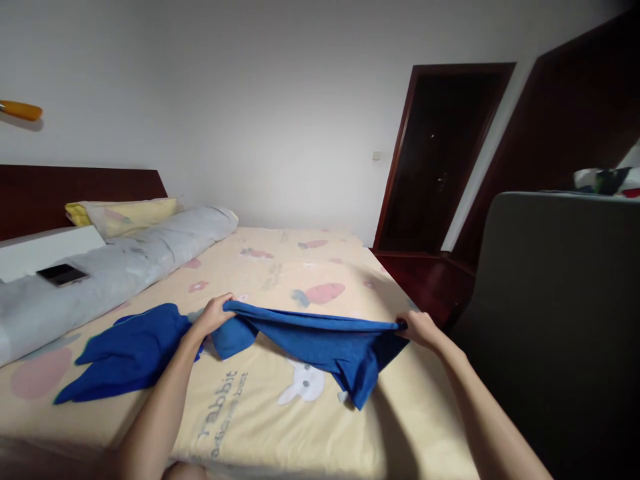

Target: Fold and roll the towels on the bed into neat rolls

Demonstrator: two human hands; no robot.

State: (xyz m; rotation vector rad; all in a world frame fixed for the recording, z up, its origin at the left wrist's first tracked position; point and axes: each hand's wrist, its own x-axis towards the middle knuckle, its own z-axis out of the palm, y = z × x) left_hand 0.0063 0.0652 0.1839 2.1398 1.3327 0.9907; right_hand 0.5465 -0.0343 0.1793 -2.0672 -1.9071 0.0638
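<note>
A blue garment is stretched taut between my two hands above the bed, its lower part hanging in folds. My left hand pinches one end of its upper edge. The opposite end is gripped by my right hand, fingers closed on the cloth. To the left of my left forearm lies a second, deeper blue garment, spread loosely on the bedsheet. Whether these are shirts or trousers I cannot tell.
The bed's cream sheet has carrot and rabbit prints. A grey rolled quilt, a phone and a yellow pillow are at the left. A dark chair back rises at the right, near a brown door.
</note>
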